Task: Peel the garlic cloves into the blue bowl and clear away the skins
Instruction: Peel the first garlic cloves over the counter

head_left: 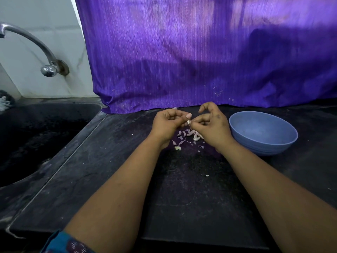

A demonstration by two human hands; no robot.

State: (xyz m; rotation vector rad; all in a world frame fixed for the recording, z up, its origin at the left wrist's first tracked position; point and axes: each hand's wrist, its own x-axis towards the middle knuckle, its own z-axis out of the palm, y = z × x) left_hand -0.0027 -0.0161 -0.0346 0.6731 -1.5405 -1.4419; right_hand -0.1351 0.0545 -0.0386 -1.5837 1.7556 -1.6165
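Both hands meet above the dark counter (113, 161) and pinch one small white garlic clove (188, 122) between them. My left hand (167, 125) holds it with thumb and curled fingers. My right hand (211, 125) pinches its other end, index finger arched above. Under the hands lies a small heap of garlic cloves and pale purple skins (186, 136). The blue bowl (262, 132) stands just right of my right hand; I see nothing in the part of its inside that shows.
A dark sink (36, 136) with a metal tap (36, 46) lies to the left. A purple cloth (200, 55) hangs behind the counter. Stray skin bits lie nearer me, one skin flake (207, 176) apart from the heap.
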